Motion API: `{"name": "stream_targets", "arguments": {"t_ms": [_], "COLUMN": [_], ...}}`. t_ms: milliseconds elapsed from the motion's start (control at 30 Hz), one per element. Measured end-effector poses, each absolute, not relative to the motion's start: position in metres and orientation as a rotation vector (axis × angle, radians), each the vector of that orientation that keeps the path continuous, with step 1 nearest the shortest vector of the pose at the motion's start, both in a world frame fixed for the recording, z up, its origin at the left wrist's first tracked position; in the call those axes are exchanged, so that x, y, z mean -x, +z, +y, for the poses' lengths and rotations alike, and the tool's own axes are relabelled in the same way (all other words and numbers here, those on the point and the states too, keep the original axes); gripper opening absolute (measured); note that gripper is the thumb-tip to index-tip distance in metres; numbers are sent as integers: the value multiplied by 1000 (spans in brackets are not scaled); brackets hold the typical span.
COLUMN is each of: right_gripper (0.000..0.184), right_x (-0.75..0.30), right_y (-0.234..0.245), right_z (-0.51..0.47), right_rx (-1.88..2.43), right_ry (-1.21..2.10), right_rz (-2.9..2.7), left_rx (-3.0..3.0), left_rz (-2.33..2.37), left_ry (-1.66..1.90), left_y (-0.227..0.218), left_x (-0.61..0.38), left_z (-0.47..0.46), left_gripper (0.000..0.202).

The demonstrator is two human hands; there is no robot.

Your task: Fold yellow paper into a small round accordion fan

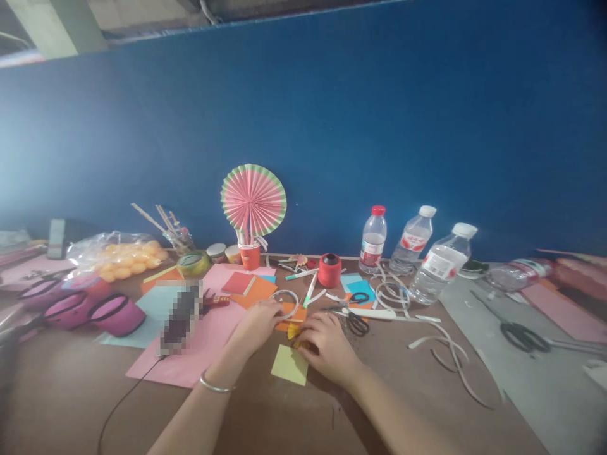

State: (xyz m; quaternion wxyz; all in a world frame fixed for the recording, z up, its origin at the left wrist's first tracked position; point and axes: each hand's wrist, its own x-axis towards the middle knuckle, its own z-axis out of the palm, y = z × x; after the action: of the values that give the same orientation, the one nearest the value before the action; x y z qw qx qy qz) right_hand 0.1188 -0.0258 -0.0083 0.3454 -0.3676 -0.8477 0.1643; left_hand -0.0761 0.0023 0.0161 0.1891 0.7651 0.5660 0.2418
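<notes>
Right hand (327,344) first: fingers bent, half-closed, tips at a small yellow piece (293,330); we cannot tell whether it is gripped; left hand (260,321) just beside it, fingers curled down near orange paper, a silver bangle (217,385) at the wrist; we cannot make out anything in its grasp.

Nearest on the brown counter (279,420) we note a pale yellow square (288,366), flat, just below the yellow piece, one edge by the right hand; a pink sheet (215,344) lies to the left, a dark pixelated object (180,319) on it; black-handled scissors (359,324) lie beyond the right hand, among white strips.

Farther back, we log a red spool (329,272); an orange cup (250,258) with a pink-and-green pleated fan (253,201) upright in it; three upright bottles to the right, one red-capped (373,243), two white-capped; behind all, a blue panel (332,126).
</notes>
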Motion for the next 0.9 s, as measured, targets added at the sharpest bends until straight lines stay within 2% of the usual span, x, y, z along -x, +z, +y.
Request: {"name": "stream_targets", "arguments": {"t_ms": [133,267,400,467,500,600,633,900], "right_gripper": [9,8,45,51,46,15,10,14], "right_x": [-119,-123,-126,-127,-128,-127,-127,-134], "right_y": [-12,-12,-10,-9,-9,-8,-8,-18], "right_z": [-24,-21,-17,-16,-16,-17,-17,-10], "right_rx": [1048,1081,1038,1002,991,1004,1019,1186], "right_ry": [404,462,603,706,734,711,701,729], "right_rz": [-2128,-1904,-1620,-1595,-1594,-1581,-1574,-1268], "left_rx": [-1864,-1785,-1881,-1927,-1947,-1935,-1892,-1185], "left_rz": [1522,1445,1342,1308,1291,1253,1251,1270], "left_ry": [937,1019,981,960,948,930,940,1281], "left_y": [18,22,29,30,30,24,21,-3], "left_x": [68,61,51,46,45,43,43,58], "left_z": [2,-4,-11,-14,-14,-12,-11,6], "left_gripper": [11,13,11,9,8,8,9,21]}}
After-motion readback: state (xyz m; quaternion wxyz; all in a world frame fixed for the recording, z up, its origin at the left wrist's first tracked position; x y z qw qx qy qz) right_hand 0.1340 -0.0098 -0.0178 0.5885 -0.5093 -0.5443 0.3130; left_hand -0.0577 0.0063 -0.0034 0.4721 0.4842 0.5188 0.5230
